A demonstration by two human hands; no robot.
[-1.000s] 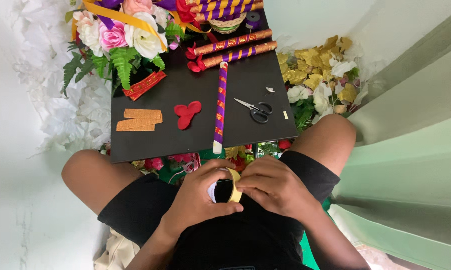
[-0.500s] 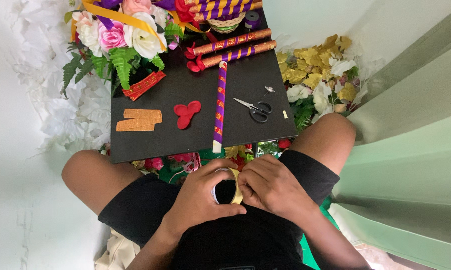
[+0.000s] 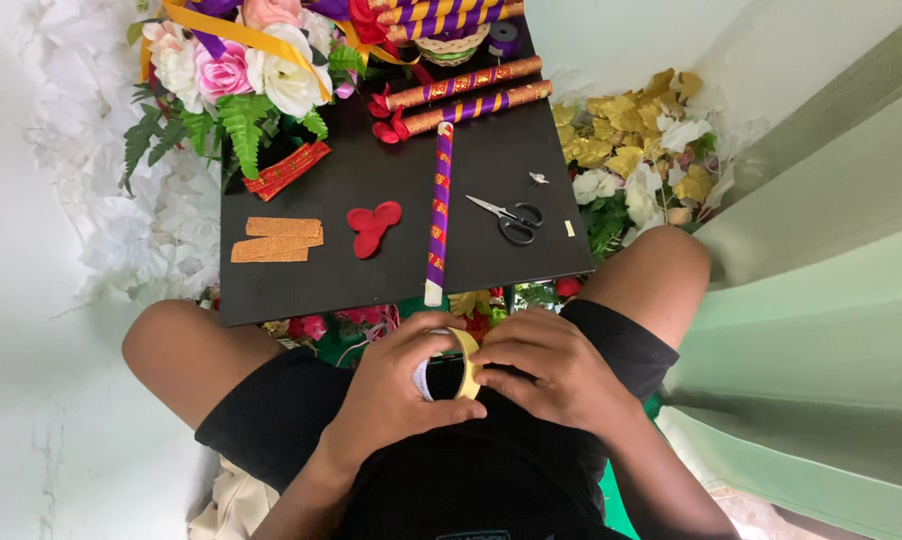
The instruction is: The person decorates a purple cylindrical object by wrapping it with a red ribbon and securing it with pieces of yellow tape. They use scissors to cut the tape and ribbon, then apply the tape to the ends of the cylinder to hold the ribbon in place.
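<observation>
My left hand (image 3: 396,385) grips a roll of yellowish tape (image 3: 465,362) over my lap. My right hand (image 3: 551,370) rests on the roll's right side, fingertips pressed on its edge. In front of my knees lies a black board (image 3: 391,190). On it a long stick wrapped in purple and gold ribbon (image 3: 438,212) points toward me. Small black-handled scissors (image 3: 506,217) lie to its right. Red felt petals (image 3: 372,225) and two brown glitter strips (image 3: 277,240) lie to its left.
Two more wrapped sticks (image 3: 466,95) lie at the board's far end by a bouquet of white and pink artificial flowers (image 3: 241,70). Yellow and white fake leaves (image 3: 636,150) heap at the right. White petals cover the left floor; green fabric (image 3: 821,300) drapes right.
Both hands have stayed on the tape roll over my lap, with only slight finger shifts. Nothing on the board has moved.
</observation>
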